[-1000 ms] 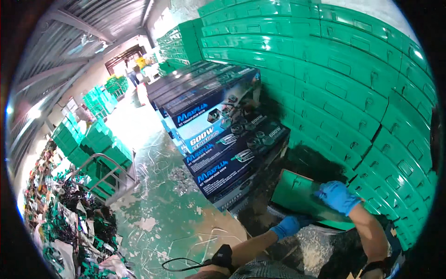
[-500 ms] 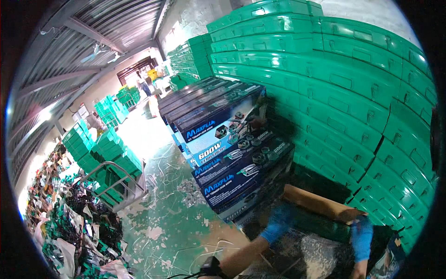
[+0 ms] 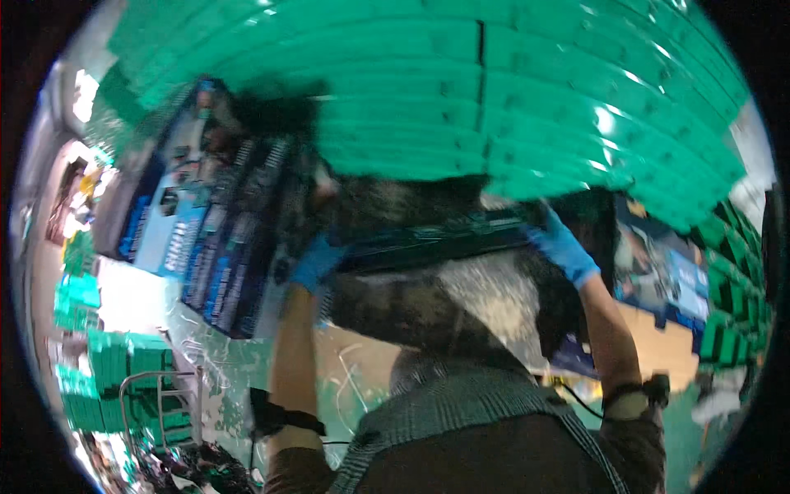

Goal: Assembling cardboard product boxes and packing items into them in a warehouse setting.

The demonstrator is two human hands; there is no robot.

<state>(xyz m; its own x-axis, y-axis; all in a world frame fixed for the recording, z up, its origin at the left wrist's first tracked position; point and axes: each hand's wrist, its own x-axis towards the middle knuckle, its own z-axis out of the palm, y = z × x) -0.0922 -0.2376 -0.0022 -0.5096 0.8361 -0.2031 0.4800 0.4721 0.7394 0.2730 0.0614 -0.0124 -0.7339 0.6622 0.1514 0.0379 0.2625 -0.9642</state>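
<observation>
Between my two hands is a long, dark cardboard box [image 3: 436, 240] with printed edges, held crosswise in front of my body and smeared by motion. My left hand [image 3: 319, 262], in a blue glove, grips the box's left end. The right end is gripped by my right hand [image 3: 564, 245], gloved in blue too. Fingertips of both hands are partly hidden behind the box. Beside my left hand stands a stack of dark blue and light blue printed boxes [image 3: 183, 226].
Green plastic cases [image 3: 395, 82] form a high wall across the far side. More printed boxes [image 3: 658, 267] lie at the right, by brown cardboard [image 3: 658, 333]. At the left are a metal trolley [image 3: 164, 403] and stacked green cases [image 3: 123, 362].
My view has swung to the right and down, bringing my apron and both forearms into sight. The box between my hands now shows a dark printed side rather than a brown one.
</observation>
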